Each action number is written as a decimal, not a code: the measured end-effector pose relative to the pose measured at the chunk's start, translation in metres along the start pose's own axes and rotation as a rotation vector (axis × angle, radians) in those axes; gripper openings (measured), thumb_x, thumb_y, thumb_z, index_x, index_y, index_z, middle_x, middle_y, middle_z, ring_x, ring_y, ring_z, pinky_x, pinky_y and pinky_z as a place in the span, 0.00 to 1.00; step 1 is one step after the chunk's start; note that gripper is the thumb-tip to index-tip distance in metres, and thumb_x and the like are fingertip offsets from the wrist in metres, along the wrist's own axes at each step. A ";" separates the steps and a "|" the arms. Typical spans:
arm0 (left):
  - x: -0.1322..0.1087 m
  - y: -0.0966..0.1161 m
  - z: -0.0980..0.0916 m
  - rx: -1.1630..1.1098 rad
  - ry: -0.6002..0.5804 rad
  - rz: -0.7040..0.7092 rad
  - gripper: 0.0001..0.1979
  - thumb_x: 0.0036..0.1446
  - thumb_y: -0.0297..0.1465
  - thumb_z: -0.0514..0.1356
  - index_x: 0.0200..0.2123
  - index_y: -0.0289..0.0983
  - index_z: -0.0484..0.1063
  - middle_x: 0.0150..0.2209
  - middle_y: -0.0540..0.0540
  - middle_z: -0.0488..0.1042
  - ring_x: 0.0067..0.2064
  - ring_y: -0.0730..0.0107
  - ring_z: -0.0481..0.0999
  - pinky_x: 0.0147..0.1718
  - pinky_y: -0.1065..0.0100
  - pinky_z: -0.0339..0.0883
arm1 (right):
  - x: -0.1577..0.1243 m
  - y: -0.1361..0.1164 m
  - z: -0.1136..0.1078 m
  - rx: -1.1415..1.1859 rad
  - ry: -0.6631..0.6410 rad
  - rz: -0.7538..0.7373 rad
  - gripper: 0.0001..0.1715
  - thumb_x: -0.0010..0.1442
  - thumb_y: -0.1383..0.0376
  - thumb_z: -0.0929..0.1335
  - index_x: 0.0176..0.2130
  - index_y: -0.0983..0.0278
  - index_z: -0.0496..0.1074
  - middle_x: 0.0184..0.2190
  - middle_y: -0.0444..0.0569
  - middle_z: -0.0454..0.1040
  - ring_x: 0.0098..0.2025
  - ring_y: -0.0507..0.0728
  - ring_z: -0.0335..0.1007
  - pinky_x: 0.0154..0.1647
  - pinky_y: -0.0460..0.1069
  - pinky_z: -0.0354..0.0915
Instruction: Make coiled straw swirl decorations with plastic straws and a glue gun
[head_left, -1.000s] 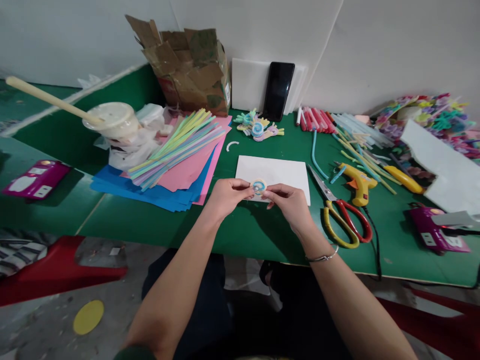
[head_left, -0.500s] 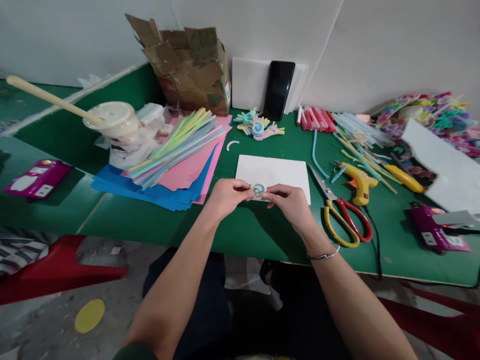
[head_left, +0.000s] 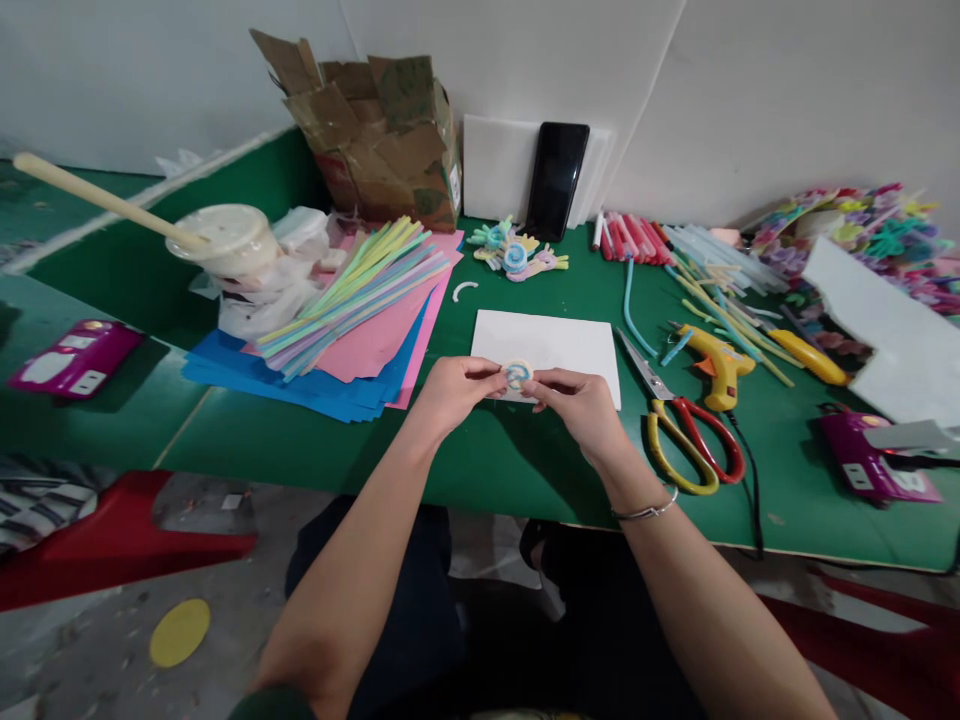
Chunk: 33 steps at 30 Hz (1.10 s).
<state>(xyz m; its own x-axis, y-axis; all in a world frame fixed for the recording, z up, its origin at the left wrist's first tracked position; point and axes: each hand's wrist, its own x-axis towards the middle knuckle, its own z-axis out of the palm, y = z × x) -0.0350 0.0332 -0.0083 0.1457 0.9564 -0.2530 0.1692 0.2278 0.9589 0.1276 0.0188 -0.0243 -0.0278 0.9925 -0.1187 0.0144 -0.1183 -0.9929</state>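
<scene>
A small round coil (head_left: 517,374), pale yellow outside and blue inside, is held between my two hands. The fingertips of my left hand (head_left: 459,392) pinch its left side, and those of my right hand (head_left: 581,402) pinch its right side. Beneath and behind the coil lies a white board (head_left: 551,340) on the green table (head_left: 480,470). Farther back sits a cluster of fuzzy pastel pieces (head_left: 516,256) with a blue spiral, and a short white curved piece (head_left: 465,290) lies near it.
Red-and-yellow-handled scissors (head_left: 686,440) and a yellow glue gun (head_left: 720,368) lie to the right. Pastel strips (head_left: 360,300) rest on coloured sheets at the left. A phone (head_left: 556,180) leans at the back beside a torn cardboard box (head_left: 390,150). A white tub (head_left: 225,240) holds a stick.
The coil has turned slightly between my fingertips, and more of its round face shows. My right fingertips have shifted a little to the left along its edge.
</scene>
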 end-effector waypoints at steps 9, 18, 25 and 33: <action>-0.004 0.006 0.013 -0.029 0.012 0.034 0.06 0.50 0.30 0.61 0.30 0.34 0.77 0.31 0.45 0.79 0.35 0.68 0.78 0.39 0.68 0.72 | 0.001 -0.003 -0.002 0.165 0.149 0.041 0.12 0.38 0.59 0.76 0.25 0.63 0.78 0.24 0.45 0.77 0.28 0.52 0.71 0.30 0.49 0.70; -0.006 0.002 0.023 -0.012 0.113 0.052 0.06 0.48 0.31 0.62 0.29 0.34 0.76 0.30 0.46 0.79 0.32 0.66 0.78 0.36 0.67 0.73 | 0.000 0.000 0.000 0.187 0.143 0.030 0.13 0.38 0.59 0.76 0.26 0.63 0.78 0.26 0.46 0.79 0.30 0.54 0.74 0.33 0.51 0.72; -0.006 0.001 0.020 0.028 0.106 0.101 0.07 0.48 0.33 0.62 0.27 0.36 0.76 0.28 0.46 0.79 0.33 0.65 0.78 0.36 0.67 0.72 | 0.000 -0.001 0.000 0.155 0.130 0.029 0.13 0.38 0.58 0.76 0.26 0.63 0.78 0.26 0.46 0.78 0.30 0.55 0.74 0.34 0.52 0.73; -0.004 -0.002 0.019 0.124 0.104 0.196 0.07 0.49 0.35 0.61 0.26 0.36 0.74 0.28 0.47 0.78 0.33 0.65 0.78 0.34 0.69 0.71 | 0.000 -0.002 0.000 0.190 0.138 0.036 0.13 0.37 0.59 0.76 0.25 0.63 0.78 0.25 0.45 0.78 0.29 0.54 0.73 0.33 0.51 0.73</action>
<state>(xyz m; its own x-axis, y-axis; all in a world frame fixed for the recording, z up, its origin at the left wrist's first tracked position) -0.0178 0.0253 -0.0119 0.0874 0.9952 -0.0434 0.2665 0.0186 0.9637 0.1271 0.0189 -0.0222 0.1061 0.9808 -0.1639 -0.1757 -0.1438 -0.9739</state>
